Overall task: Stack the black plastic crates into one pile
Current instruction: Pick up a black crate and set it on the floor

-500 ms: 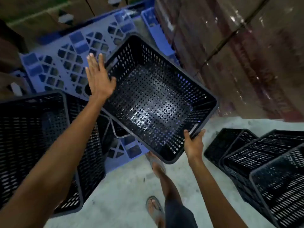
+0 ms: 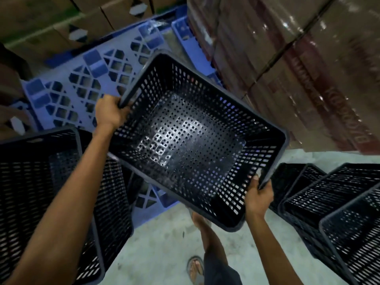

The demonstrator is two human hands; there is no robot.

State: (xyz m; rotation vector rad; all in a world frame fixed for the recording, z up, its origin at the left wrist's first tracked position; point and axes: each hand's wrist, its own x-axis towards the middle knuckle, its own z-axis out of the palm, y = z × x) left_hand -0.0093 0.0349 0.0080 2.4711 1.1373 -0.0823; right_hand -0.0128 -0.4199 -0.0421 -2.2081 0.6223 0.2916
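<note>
Head cam, the only view there is. The big change from half a second back is the left grip (image 2: pixel 111 114). It was flat and open against the far-left rim of the black crate (image 2: pixel 191 140), and now its fingers are curled right round that rim. The right grip (image 2: pixel 259 195) is clamped on the near-right corner, same as before. So the crate is properly held at two opposite corners, up in the air, tilted, open side up. It hangs over the edge of the blue pallet (image 2: pixel 82 85) and the concrete floor (image 2: pixel 160 243).

What that means, imo: pickup is done, next comes the carry and drop-in. There's a pile of crates (image 2: pixel 41 182) near left and more nested crates (image 2: pixel 333 194) near right, and I can't tell which one it's headed for. Either way it'll need levelling and lining up with the top rim or it'll jam crooked. The shrink-wrapped cartons (image 2: pixel 287 58) sit close on the far right, so watch that corner.
</note>
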